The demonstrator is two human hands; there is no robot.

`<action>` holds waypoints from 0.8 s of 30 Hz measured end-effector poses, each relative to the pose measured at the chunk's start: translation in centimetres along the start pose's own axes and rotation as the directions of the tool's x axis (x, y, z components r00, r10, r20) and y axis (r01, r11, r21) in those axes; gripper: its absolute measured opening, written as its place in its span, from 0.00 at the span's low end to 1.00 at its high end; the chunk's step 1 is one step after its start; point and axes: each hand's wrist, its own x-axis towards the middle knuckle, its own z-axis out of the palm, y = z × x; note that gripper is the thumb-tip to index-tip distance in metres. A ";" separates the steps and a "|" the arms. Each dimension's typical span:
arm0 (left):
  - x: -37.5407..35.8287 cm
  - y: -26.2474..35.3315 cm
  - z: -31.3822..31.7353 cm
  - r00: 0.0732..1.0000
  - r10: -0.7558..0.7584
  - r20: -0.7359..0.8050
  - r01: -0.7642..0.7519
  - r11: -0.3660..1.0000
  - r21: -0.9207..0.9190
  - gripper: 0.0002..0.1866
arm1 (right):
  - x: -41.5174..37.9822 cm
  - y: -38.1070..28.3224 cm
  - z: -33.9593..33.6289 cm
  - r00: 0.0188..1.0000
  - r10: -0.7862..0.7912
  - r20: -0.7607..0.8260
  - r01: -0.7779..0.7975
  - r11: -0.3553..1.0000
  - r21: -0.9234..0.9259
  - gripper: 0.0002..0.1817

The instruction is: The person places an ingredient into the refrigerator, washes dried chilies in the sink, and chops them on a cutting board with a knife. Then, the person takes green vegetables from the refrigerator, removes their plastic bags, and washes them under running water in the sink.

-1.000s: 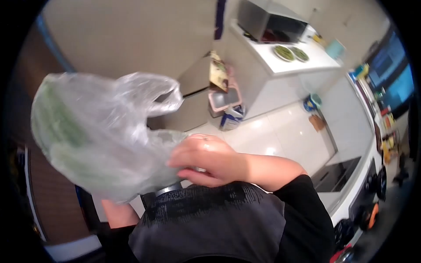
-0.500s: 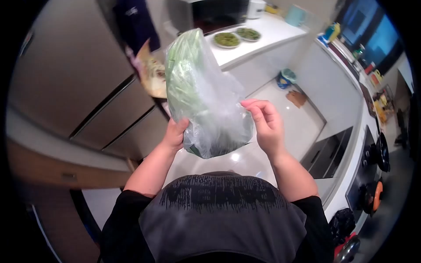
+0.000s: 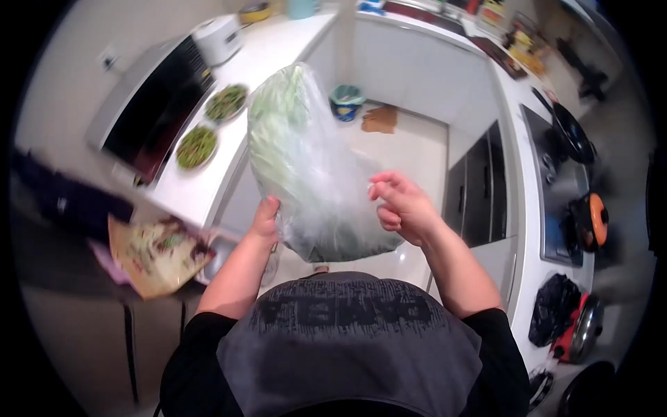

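Note:
A large clear plastic bag (image 3: 306, 167) with green leafy vegetables inside hangs upright in front of my body. My left hand (image 3: 265, 219) grips its lower left side, thumb on the plastic and the other fingers hidden behind it. At the bag's right side is my right hand (image 3: 397, 205), its fingers curled and thumb and index finger close together near the plastic. Whether a bit of the bag is between those fingertips is too unclear to tell.
Two plates of green food (image 3: 196, 147) stand on the left counter beside a microwave (image 3: 156, 111) and a white appliance (image 3: 217, 42). A bin (image 3: 346, 102) is on the floor ahead. At right are a stove (image 3: 552, 181), pans and a black bag (image 3: 554, 309).
The view has turned to the right, bringing the stove and counters closer. The bag is still in my left hand, and my right hand has curled its fingers more.

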 end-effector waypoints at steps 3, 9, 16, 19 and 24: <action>6.9 0.3 -0.5 0.987 -0.125 0.105 0.125 0.992 0.012 0.41 | 3.1 -1.6 -1.4 0.993 0.071 -0.093 -0.104 0.894 -0.436 0.09; 21.8 -0.4 -3.0 0.906 -0.382 0.181 0.377 0.924 0.063 0.38 | 6.9 -3.9 -9.0 0.868 -0.407 -0.286 0.357 0.910 -0.211 0.09; 35.4 -5.9 -0.9 0.867 -0.453 0.208 0.424 0.890 0.170 0.34 | 9.5 -8.4 -20.0 0.731 -0.574 -0.369 0.578 0.808 -0.112 0.08; 40.3 -6.7 0.2 0.877 -0.472 0.093 0.451 0.874 0.178 0.25 | 11.6 -12.5 -24.0 0.830 -0.524 -0.189 0.553 0.730 0.402 0.11; 45.0 -7.2 3.6 0.905 -0.370 0.210 0.326 0.920 0.219 0.26 | 17.2 -19.3 -27.6 0.983 -0.106 -0.153 0.095 0.993 -0.075 0.20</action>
